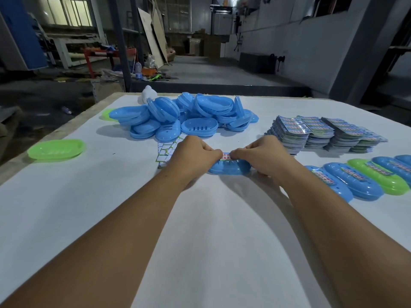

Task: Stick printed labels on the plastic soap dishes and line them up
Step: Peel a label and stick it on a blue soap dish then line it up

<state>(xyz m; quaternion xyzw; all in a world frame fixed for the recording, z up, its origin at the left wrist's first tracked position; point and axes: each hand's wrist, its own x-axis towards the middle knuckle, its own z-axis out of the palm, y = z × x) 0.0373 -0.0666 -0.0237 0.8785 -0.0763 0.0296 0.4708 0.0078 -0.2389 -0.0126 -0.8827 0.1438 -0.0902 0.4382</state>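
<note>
A blue soap dish (230, 168) lies on the white table (200, 218) in front of me. Across its top sits a printed label (226, 157) with red characters. My left hand (195, 152) and my right hand (264, 153) meet over the dish, fingers curled, each pinching one end of the label against it. Most of the label is hidden under my fingers. To the right, a row of labelled dishes (364, 181), blue and green, overlaps along the table. A sheet of small stickers (165, 152) lies just left of my left hand.
A heap of unlabelled blue dishes (184, 116) fills the back middle of the table. Stacks of printed labels (322, 134) stand at the back right. One green dish (56, 150) sits near the left edge, another green one (106, 114) peeks out behind the heap.
</note>
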